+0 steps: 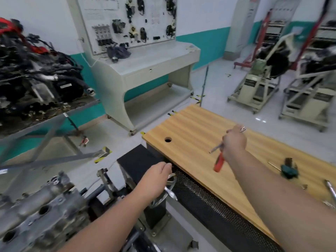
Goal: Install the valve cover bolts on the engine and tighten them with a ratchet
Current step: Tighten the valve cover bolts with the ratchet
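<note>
- The right hand [234, 140] reaches out over the wooden bench top [190, 128], its fingers curled round a ratchet [219, 160] with a red-orange handle that hangs down below the wrist. A thin metal shaft sticks out to the left of the fist, and a small metal piece shows at the fingertips; motion blur makes it hard to say what that piece is.
- The left hand [156, 174] is stretched toward the chrome handwheel [169, 188] of the engine stand. Its fingers bend downward at the wheel's top edge, but the back of the hand hides them, so the person's grip on the wheel cannot be told.
- The engine [36, 211] with its valve cover sits at the lower left, cut off by the frame edge. Round openings show in its top; no bolts can be made out through the blur.
- On the bench near the right forearm lies a dark green object [289, 170] beside a thin rod, too blurred to identify. A metal tool [331, 190] at the far right edge is cut off.
- A black perforated panel [209, 202] runs along the bench's near side.
- Behind stand a grey training console [145, 70] and another engine [27, 70] on a rack at the left, partly out of view.
</note>
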A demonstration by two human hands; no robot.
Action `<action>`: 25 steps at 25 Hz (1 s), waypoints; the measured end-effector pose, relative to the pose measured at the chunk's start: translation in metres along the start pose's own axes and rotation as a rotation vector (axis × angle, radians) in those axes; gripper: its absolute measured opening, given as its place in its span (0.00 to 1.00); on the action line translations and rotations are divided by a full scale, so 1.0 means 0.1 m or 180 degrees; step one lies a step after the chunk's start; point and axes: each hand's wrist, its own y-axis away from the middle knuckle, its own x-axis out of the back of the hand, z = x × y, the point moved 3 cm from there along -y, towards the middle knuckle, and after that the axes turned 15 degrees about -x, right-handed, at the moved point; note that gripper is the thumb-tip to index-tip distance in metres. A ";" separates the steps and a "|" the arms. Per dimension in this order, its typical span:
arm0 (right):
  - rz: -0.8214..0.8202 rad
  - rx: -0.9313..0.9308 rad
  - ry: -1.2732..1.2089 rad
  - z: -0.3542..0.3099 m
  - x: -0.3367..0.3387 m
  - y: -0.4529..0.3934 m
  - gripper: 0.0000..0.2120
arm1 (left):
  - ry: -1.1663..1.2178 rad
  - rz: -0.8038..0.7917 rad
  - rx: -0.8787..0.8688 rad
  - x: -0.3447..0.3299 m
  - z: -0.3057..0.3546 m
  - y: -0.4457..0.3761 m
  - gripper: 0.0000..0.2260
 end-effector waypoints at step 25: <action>0.0438 -0.0293 0.3416 0.98 1.92 -2.98 0.08 | -0.1085 -0.1263 0.0027 -3.85 -0.11 -2.04 0.08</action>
